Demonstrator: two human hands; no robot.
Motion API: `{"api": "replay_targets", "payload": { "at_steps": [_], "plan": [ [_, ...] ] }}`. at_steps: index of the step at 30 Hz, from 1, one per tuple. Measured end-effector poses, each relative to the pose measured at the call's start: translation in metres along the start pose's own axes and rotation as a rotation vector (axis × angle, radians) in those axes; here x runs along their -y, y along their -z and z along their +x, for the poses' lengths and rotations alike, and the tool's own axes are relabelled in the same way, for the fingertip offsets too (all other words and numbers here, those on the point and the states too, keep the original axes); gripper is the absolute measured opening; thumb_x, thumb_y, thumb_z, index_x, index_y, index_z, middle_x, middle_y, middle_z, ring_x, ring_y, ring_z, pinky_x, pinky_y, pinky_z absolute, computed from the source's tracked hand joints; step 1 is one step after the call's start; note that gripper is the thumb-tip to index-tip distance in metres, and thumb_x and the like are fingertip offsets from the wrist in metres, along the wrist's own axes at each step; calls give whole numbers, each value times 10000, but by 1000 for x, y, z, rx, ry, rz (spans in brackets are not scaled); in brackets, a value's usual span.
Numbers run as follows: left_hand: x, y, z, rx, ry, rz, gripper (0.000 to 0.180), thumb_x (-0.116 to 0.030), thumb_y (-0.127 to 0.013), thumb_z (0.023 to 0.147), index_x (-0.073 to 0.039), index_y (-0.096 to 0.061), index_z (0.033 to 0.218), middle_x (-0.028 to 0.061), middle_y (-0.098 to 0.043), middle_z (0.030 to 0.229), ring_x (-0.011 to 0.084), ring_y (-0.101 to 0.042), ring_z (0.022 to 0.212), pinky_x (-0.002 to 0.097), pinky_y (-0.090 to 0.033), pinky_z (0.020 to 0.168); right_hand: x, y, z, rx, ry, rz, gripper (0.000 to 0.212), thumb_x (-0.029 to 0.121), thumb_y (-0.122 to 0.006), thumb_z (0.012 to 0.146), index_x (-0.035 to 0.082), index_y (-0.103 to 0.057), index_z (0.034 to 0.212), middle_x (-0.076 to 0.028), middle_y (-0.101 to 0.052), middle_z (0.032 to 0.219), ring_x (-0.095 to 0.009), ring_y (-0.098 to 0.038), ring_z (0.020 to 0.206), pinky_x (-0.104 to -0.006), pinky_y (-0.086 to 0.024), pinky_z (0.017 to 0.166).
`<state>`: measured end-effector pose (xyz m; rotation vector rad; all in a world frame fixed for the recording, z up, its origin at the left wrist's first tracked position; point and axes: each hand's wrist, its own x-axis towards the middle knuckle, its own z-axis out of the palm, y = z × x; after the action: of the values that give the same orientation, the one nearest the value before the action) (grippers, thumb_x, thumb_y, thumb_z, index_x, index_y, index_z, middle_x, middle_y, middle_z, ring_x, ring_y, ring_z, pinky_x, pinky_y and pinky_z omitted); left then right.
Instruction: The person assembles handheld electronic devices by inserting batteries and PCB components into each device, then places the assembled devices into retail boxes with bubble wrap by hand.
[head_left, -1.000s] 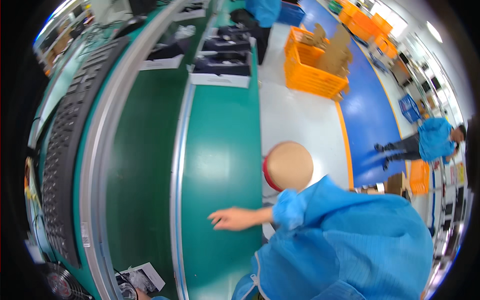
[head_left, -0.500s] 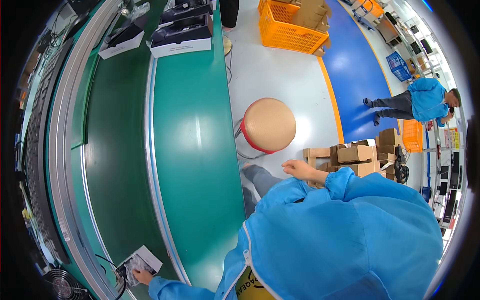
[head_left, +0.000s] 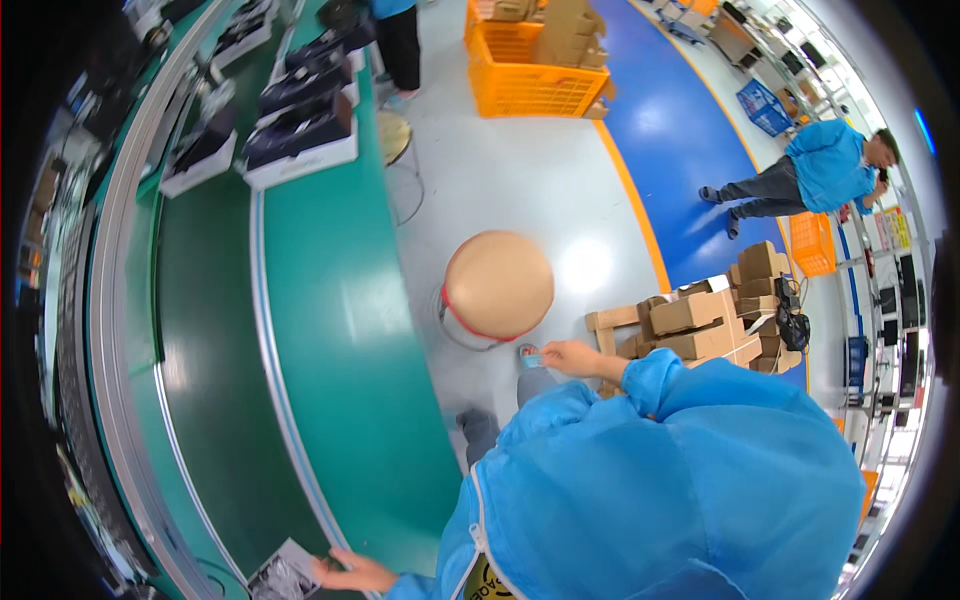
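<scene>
Left hand [head_left: 357, 572] at the white box [head_left: 297, 551]

Box at lower end of dark green strip [head_left: 215, 300], clear plastic wrapping [head_left: 282, 579] inside. Left fingers touch its right side, thumb apart; grip or mere contact, cannot tell. Right hand [head_left: 572, 359] well apart, over the floor side, fingers curled; cannot tell if anything is held. Green counter [head_left: 345, 340] alongside strip, open boxes [head_left: 310, 165] at far end. Beyond: round stool [head_left: 500, 283], cartons [head_left: 695, 315], orange crate [head_left: 535, 90].
</scene>
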<state>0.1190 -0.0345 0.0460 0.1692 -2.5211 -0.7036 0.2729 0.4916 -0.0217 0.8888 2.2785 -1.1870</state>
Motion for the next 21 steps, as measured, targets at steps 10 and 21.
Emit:
{"api": "replay_targets", "payload": {
  "at_steps": [10,21],
  "plan": [
    [-159,-109,-78,539,276,534,839,-555,-627,872,3,-360,1439,247,-337,1461,421,-342,1331,533,-347,1055,-64,91,0,121,163,-18,391,331,-567,929,79,-615,1225,-166,-661,1147,-343,-626,1048,-433,-495,900],
    [-122,-137,-77,943,148,515,1280,-678,-776,631,-105,-93,1549,209,-28,1596,433,-49,1462,746,-313,979,-143,145,-15,-264,11,426,385,262,-613,935,24,-607,1238,-143,-684,1111,-259,-648,1019,-358,-513,876]
  ]
}}
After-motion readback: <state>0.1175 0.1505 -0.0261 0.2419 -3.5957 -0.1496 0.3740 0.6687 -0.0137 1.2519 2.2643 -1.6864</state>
